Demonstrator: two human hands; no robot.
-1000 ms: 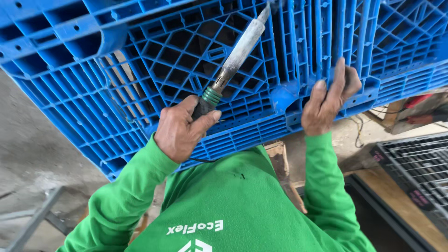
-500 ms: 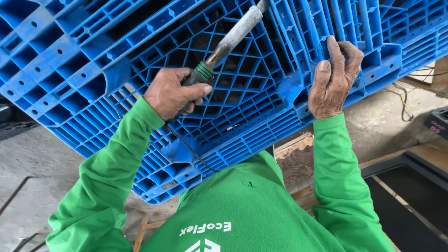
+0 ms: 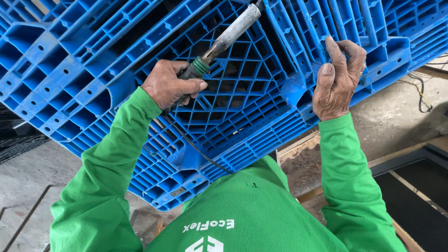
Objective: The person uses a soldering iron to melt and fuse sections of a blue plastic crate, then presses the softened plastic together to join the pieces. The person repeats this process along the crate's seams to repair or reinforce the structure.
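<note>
Left hand (image 3: pixel 170 87) gripped a grey metal-barrelled soldering iron with green collar (image 3: pixel 224 39), tip against a blue plastic lattice pallet (image 3: pixel 84 70). Right hand (image 3: pixel 337 79) clasped a pallet rib.

Grey-barrelled soldering iron (image 3: pixel 228 35) tilted, tip against tilted blue plastic pallet (image 3: pixel 84 70)

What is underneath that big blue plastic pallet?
Under the blue pallet: grey concrete floor, a wooden board, a dark frame. Whatever props the pallet up is hidden.
</note>
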